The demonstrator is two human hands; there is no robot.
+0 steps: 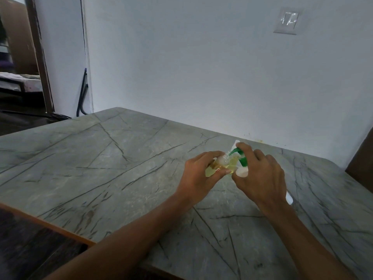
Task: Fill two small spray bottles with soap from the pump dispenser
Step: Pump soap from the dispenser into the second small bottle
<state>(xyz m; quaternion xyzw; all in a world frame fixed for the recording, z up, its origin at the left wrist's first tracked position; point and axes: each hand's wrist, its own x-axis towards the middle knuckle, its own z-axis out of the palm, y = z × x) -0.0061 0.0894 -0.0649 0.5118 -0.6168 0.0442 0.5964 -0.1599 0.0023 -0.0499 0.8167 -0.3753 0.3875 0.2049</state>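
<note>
- Bench (101,158): smooth grey stone, dark veins.
- Your left grip (198,174) clamps a translucent yellow bottle (222,162).
- Your right grip (260,174) curls round the green plastic pump (243,160).

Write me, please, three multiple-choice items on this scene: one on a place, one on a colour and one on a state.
1. Where is the switch plate?
A. on the wall, upper right
B. on the floor
C. beside the doorway

2. What colour is the pump head?
A. red
B. green
C. black

3. What is the left hand doing?
A. lying flat and empty
B. hanging idle
C. gripping the small bottle

Answers:
1 A, it sits high on the white wall.
2 B, green shows between the fingers of the right hand.
3 C, its fingers and thumb curl round the bottle of yellowish liquid.
</note>
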